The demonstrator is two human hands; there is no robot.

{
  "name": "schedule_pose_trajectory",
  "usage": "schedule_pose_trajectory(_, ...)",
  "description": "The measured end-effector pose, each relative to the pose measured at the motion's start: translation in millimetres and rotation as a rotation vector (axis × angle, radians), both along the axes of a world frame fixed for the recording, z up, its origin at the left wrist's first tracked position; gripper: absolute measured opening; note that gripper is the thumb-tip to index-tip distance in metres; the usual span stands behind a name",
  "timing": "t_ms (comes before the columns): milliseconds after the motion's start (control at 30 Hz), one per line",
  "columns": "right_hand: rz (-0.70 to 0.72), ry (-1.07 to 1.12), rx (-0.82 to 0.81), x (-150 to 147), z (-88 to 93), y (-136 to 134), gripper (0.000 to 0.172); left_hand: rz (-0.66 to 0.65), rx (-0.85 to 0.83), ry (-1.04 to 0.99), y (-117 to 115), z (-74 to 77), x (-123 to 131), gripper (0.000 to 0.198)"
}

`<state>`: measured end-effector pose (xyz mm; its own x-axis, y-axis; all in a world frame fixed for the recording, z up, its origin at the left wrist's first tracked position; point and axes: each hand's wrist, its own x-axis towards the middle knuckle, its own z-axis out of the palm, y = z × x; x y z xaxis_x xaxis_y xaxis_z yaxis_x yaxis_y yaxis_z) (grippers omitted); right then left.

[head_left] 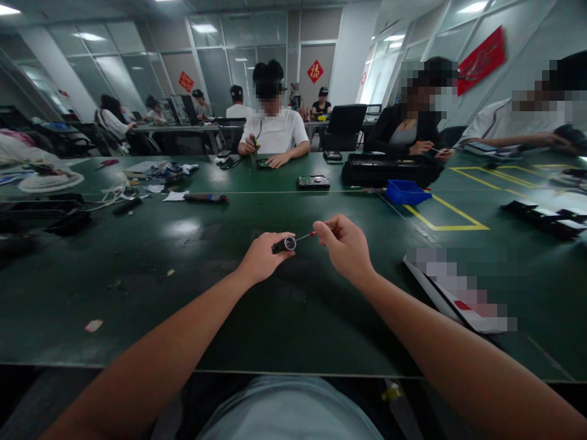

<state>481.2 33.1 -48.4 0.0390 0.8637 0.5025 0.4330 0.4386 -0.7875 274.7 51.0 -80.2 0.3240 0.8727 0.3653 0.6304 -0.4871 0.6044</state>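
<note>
Centrally, above the green table [183, 287] — left hand [262, 256] closed round a black cylindrical part [285, 245]; right hand [345, 244] pinches a red-handled screwdriver [305, 236], tip at the part — best held steady, axial.

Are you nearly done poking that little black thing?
Done: the small black cylindrical part with a silvery end is lifted off the dark green table, in the left hand. In hand: the right hand points the thin red-handled screwdriver at that end. Left: the part isn't set down; any screw is too small to see.
</note>
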Motion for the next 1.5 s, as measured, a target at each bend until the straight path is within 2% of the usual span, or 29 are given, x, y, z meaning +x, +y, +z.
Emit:
schedule_pose_trajectory(133,-0.034,-0.079,0.05,0,1.1,-3,0.036,0.005,-0.007,-0.002,1,-0.5,-2,0.041)
schedule_pose_trajectory(300,0.089,-0.097,0.069,-2,-1.3,-5,0.015,0.01,0.012,-0.017,2,-2.8,-3,0.04)
schedule_pose_trajectory(400,0.146,-0.08,0.048,-1,-2.3,-5,0.011,0.014,0.012,-0.023,3,-3.6,-3,0.04)
schedule_pose_trajectory(467,0.163,-0.067,0.028,-1,-2.7,-6,0.014,0.019,0.003,-0.021,3,-4.1,-3,0.041)
schedule_pose_trajectory(600,0.128,-0.072,0.005,-1,-3.3,-5,0.032,0.02,0.007,-0.018,3,-5.4,-3,0.041)
schedule_pose_trajectory(700,0.096,-0.07,-0.006,-1,-4.7,-5,0.029,0.018,0.008,-0.011,3,-5.7,-3,0.041)
schedule_pose_trajectory(900,0.175,-0.084,-0.018,0,-4.5,-4,0.027,0.022,0.021,-0.005,6,-7.3,-4,0.04)
schedule_pose_trajectory(967,0.162,-0.121,-0.023,-1,-2.9,-5,0.032,0.011,0.027,-0.004,6,-8.3,-4,0.041)
schedule_pose_trajectory(1033,0.138,-0.126,-0.029,-2,-1.8,-6,0.029,0.007,0.03,-0.008,7,-8.7,-5,0.041)
schedule_pose_trajectory(1200,0.119,0.078,-0.038,-4,-2.0,-2,0.017,0.023,0.026,-0.008,5,-6.4,-4,0.04)
schedule_pose_trajectory(1400,0.138,0.221,-0.071,-6,-7.7,6,0.024,0.026,0.012,-0.004,3,-3.8,-1,0.041)
schedule_pose_trajectory(1500,0.133,0.38,-0.132,-6,-14.5,14,0.024,0.025,0.027,-0.027,4,-2.1,-2,0.041)
